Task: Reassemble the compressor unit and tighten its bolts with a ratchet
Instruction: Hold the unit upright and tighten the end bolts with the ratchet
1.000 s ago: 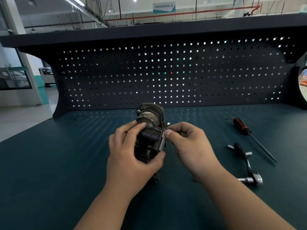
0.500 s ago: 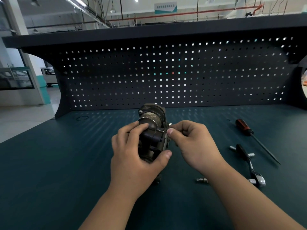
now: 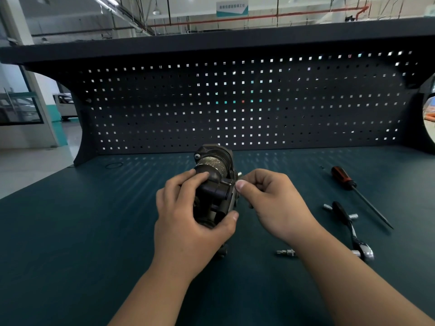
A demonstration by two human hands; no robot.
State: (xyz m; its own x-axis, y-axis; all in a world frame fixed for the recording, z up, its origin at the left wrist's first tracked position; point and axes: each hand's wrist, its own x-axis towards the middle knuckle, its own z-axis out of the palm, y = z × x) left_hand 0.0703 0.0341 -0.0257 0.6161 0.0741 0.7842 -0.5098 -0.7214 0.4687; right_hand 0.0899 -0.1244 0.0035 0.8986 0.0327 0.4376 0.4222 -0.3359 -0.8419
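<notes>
On the dark green bench (image 3: 70,231), my left hand (image 3: 188,222) still gripped the standing compressor (image 3: 213,184) while my right hand (image 3: 270,203) kept pinching a bolt (image 3: 239,174) at its side. Little had shifted, so I judged hand-threading unfinished, with the ratchet (image 3: 352,231) lying untouched nearby.

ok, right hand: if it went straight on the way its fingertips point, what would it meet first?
The compressor unit. The right hand points left, with its thumb tip at the unit's right edge, just below a protruding bolt. Depth is unclear, so it may be touching now.
</notes>
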